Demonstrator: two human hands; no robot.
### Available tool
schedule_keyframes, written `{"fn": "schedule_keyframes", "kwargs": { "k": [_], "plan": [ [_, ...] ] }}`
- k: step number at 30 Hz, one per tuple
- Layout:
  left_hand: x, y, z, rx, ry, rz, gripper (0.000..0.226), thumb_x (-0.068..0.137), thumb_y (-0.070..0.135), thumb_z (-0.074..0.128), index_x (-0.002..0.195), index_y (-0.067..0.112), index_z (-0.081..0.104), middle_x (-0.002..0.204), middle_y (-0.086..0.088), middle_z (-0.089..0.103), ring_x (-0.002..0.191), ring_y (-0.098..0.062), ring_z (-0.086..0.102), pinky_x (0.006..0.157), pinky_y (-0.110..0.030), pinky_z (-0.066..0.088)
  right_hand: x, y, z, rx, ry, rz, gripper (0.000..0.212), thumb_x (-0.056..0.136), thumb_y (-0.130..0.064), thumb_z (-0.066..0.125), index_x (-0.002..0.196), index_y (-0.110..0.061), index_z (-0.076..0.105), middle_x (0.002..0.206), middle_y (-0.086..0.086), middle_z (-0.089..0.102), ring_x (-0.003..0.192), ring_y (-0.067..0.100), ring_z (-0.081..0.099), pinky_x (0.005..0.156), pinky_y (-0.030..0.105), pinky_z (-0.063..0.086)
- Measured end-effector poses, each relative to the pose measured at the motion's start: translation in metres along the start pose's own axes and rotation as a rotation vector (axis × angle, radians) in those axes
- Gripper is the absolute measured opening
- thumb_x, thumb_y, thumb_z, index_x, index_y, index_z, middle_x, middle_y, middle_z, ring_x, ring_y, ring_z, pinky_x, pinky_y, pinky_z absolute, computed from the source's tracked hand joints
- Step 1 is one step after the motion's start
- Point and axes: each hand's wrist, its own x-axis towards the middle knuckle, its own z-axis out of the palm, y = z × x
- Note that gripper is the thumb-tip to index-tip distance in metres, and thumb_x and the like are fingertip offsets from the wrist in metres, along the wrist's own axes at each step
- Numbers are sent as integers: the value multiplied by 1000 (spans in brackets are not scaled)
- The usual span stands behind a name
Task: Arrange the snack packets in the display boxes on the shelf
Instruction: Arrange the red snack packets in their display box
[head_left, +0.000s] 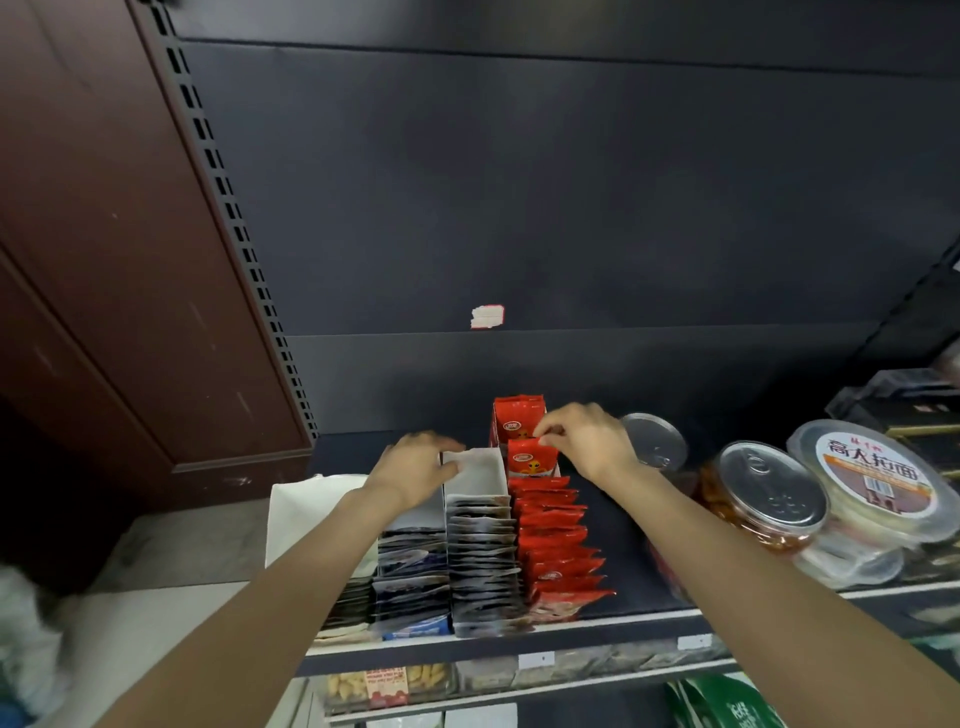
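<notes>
Three narrow display boxes stand side by side on the dark shelf (628, 571). The right one holds a row of red snack packets (558, 540). My right hand (587, 439) pinches the top of an upright red packet (531, 460) at the back of that row; another red packet (517, 418) stands behind it. The middle white box (475, 467) holds grey-white packets (480, 566). My left hand (415, 467) rests with straight fingers on the back edge of the white box. The left box holds dark blue packets (410, 577).
Clear jars with metal pull-tab lids (769, 493) and a flat tub with a printed label (872, 478) crowd the shelf's right side. A white bag (306, 514) lies at the left. A brown cabinet (104, 260) stands left. More snacks fill the shelf below (384, 686).
</notes>
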Motion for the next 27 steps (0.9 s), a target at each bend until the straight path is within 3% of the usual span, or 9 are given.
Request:
{"fn": "schedule_keyframes", "kwargs": {
  "k": [6, 13, 18, 21, 27],
  "plan": [
    [1, 1, 0, -7, -5, -5, 35, 95, 33, 50, 129, 25, 56, 135, 0, 53, 122, -19, 48, 105, -36, 37, 21, -2, 7, -60, -35, 24, 21, 95, -25, 52, 112, -26, 64, 120, -1, 62, 103, 20, 61, 80, 33, 49],
    [5, 0, 3, -21, -14, -34, 34, 96, 34, 49, 128, 26, 57, 132, 0, 55, 119, -19, 50, 104, -42, 39, 37, -4, 17, -104, 68, 49, 20, 96, -26, 51, 112, -22, 60, 113, 3, 64, 99, 20, 62, 72, 27, 44],
    [6, -2, 4, -27, -28, -32, 35, 95, 33, 51, 129, 26, 56, 134, 1, 54, 121, -19, 49, 104, -42, 38, 35, 0, 16, -17, 60, 47, 28, 94, -24, 54, 122, -22, 58, 121, 1, 58, 108, 20, 58, 82, 31, 49],
    [6, 0, 5, -35, -8, -44, 34, 95, 33, 50, 128, 26, 57, 134, 1, 54, 122, -20, 48, 105, -44, 37, 22, 7, 12, 159, 78, 38, 25, 92, -20, 58, 116, -19, 63, 116, 1, 62, 103, 18, 60, 86, 34, 51],
    [4, 7, 8, -31, 29, -97, 33, 94, 38, 49, 124, 29, 58, 131, 2, 56, 120, -21, 50, 102, -46, 39, -12, 12, 9, 313, -139, -45, 17, 84, -23, 68, 101, -20, 71, 104, -2, 68, 92, 7, 58, 90, 26, 48]
  ]
}}
